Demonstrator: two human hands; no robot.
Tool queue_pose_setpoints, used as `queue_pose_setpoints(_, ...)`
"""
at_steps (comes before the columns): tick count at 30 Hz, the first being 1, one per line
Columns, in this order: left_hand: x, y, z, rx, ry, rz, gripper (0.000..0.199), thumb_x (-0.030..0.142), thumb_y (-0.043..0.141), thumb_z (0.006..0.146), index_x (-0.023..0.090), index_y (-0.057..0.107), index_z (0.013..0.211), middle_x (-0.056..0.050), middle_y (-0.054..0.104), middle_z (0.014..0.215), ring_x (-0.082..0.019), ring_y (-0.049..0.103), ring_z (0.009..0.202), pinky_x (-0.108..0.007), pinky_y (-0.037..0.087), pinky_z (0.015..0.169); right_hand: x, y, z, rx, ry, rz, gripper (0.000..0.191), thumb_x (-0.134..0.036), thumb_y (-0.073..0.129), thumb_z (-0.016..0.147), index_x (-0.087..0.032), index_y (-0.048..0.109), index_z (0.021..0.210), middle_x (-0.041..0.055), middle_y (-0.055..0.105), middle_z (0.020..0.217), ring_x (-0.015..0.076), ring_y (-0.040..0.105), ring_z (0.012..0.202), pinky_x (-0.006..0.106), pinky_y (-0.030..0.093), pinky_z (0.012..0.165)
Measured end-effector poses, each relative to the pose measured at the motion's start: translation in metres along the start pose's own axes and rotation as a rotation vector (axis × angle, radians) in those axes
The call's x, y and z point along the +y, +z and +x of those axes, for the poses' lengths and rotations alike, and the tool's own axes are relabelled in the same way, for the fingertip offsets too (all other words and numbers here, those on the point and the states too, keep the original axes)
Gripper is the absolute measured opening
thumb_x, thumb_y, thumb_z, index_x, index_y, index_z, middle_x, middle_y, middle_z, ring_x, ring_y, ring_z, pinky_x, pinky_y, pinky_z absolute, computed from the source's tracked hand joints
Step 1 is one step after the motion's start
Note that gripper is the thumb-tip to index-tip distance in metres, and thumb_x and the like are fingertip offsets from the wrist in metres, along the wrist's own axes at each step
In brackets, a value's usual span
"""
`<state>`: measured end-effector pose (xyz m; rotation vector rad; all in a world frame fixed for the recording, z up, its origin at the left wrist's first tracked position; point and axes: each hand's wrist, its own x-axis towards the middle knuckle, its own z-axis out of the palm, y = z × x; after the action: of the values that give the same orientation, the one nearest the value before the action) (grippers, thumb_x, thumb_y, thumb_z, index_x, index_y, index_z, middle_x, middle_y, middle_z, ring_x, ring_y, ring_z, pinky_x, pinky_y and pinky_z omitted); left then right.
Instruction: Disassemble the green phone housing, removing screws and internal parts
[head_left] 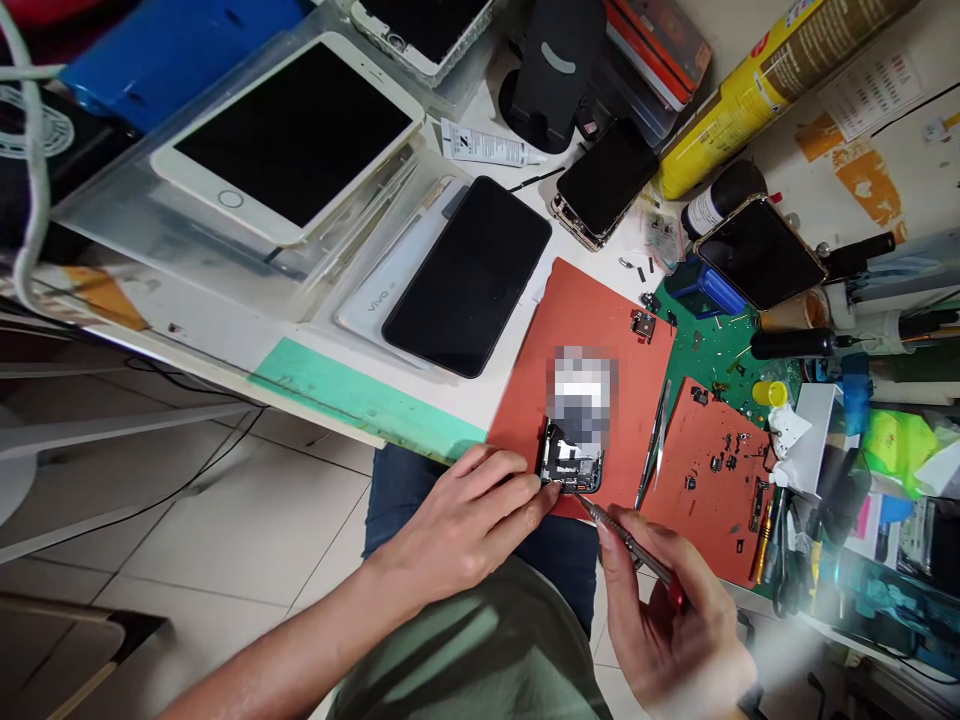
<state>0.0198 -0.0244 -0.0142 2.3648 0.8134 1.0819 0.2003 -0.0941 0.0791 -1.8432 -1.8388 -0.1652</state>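
An opened phone with its inner parts bare lies on the red mat, and its upper part is blurred out. My left hand grips the phone's lower left corner with its fingers drawn together. A slim grey screwdriver with a red end is held in my right hand. Its tip meets the phone's bottom edge, close to my left fingertips; the exact contact spot is too small to make out.
Tweezers lie right of the phone. Beyond them a second red mat carries several small parts. A black-screened phone and a white tablet-like device lie at the left. A yellow spray can leans at the back.
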Motion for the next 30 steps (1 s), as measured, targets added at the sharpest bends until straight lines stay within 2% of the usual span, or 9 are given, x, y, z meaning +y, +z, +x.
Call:
queue_pose_setpoints(4,-0.001,0.000,0.001,0.028,0.011,-0.025,0.020,0.008,0.069,0.101,0.016,0.071,0.120,-0.003,0.077,0.098,-0.020,0.065,0.096,-0.037,0.046,0.078,0.004,-0.004,0.006,-0.044,-0.178,-0.072,0.033,-0.013,0.085,0.093,-0.018,0.069,0.121,0.0032,0.084,0.088,0.0166,0.079,0.065,0.027,0.068,0.067)
queue_pose_setpoints(6,-0.001,-0.001,0.003,0.042,0.015,-0.039,0.022,0.008,0.068,0.102,0.015,0.070,0.122,-0.004,0.077,0.099,-0.020,0.064,0.096,-0.037,0.046,0.077,0.007,-0.008,0.011,-0.098,-0.285,-0.058,0.031,-0.009,0.083,0.093,-0.014,0.067,0.119,0.0039,0.081,0.083,0.0158,0.075,0.061,0.028,0.065,0.062)
queue_pose_setpoints(8,-0.001,0.000,0.004,0.055,0.014,-0.056,0.022,0.007,0.069,0.101,0.012,0.069,0.123,-0.004,0.077,0.099,-0.020,0.064,0.096,-0.037,0.046,0.077,0.009,-0.011,0.015,-0.173,-0.318,-0.016,0.028,-0.007,0.079,0.096,-0.012,0.064,0.119,0.0060,0.079,0.084,0.0160,0.074,0.064,0.029,0.063,0.062)
queue_pose_setpoints(12,-0.001,0.000,0.004,0.065,0.004,-0.064,0.021,0.004,0.069,0.100,0.012,0.070,0.120,-0.004,0.077,0.096,-0.020,0.065,0.094,-0.037,0.045,0.075,0.014,-0.016,0.017,-0.324,-0.272,0.082,0.029,-0.004,0.069,0.099,-0.014,0.060,0.124,0.0119,0.078,0.105,0.0193,0.078,0.090,0.033,0.066,0.075)
queue_pose_setpoints(17,0.000,0.001,0.002,0.064,0.005,-0.052,0.018,0.005,0.069,0.101,0.015,0.071,0.116,-0.003,0.076,0.095,-0.021,0.065,0.095,-0.037,0.046,0.078,0.016,-0.017,0.023,-0.332,-0.244,0.072,0.025,-0.012,0.078,0.097,-0.021,0.058,0.110,-0.0003,0.070,0.082,0.0141,0.065,0.066,0.028,0.055,0.060)
queue_pose_setpoints(20,0.000,0.002,0.002,0.061,-0.008,-0.066,0.019,0.004,0.071,0.099,0.014,0.071,0.115,-0.004,0.076,0.097,-0.021,0.065,0.095,-0.037,0.046,0.078,0.012,-0.015,0.027,-0.389,-0.215,0.087,0.014,-0.011,0.065,0.103,-0.023,0.058,0.102,0.0026,0.071,0.089,0.0141,0.067,0.071,0.027,0.056,0.063)
queue_pose_setpoints(23,0.000,0.001,0.002,0.055,-0.009,-0.070,0.020,0.004,0.071,0.099,0.013,0.071,0.118,-0.004,0.076,0.097,-0.020,0.065,0.096,-0.037,0.047,0.078,0.009,-0.013,0.029,-0.301,-0.253,0.085,0.017,-0.010,0.070,0.100,-0.022,0.057,0.101,-0.0003,0.067,0.080,0.0136,0.065,0.066,0.026,0.054,0.060)
queue_pose_setpoints(27,0.000,0.001,0.002,0.060,-0.008,-0.070,0.017,0.004,0.070,0.100,0.012,0.071,0.115,-0.003,0.076,0.095,-0.020,0.063,0.095,-0.037,0.046,0.077,0.008,-0.013,0.030,-0.356,-0.206,0.089,0.017,-0.013,0.065,0.102,-0.022,0.056,0.092,0.0021,0.068,0.081,0.0133,0.066,0.066,0.026,0.054,0.060)
queue_pose_setpoints(30,-0.001,0.000,0.003,0.057,-0.003,-0.070,0.018,0.004,0.070,0.100,0.012,0.071,0.116,-0.004,0.076,0.095,-0.020,0.064,0.095,-0.037,0.046,0.078,0.008,-0.012,0.031,-0.355,-0.182,0.092,0.021,-0.013,0.065,0.102,-0.022,0.055,0.086,0.0001,0.065,0.073,0.0121,0.064,0.061,0.024,0.054,0.057)
